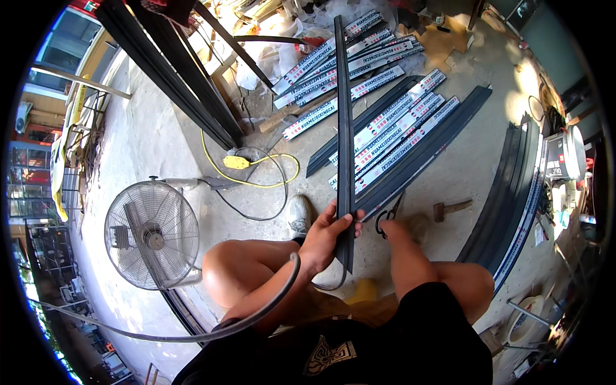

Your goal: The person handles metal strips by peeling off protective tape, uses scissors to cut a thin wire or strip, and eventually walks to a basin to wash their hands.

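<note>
My left hand (328,235) grips a long black metal profile strip (343,115) near its lower end. The strip runs straight away from me over the floor. A thin grey rubber cord (253,316) curves from the lower left, past my left forearm, up to that hand and loops under the strip's end. My right hand is hidden. I am sitting with both bare knees apart. Black-handled scissors (387,218) lie on the concrete just right of the strip, beside my right shin.
A hammer (451,208) lies right of the scissors. Several black profiles with white printed film (391,128) are spread on the floor ahead. A floor fan (152,233) stands at my left, a yellow power strip (236,162) with cables beyond. Dark profiles (507,199) are stacked at right.
</note>
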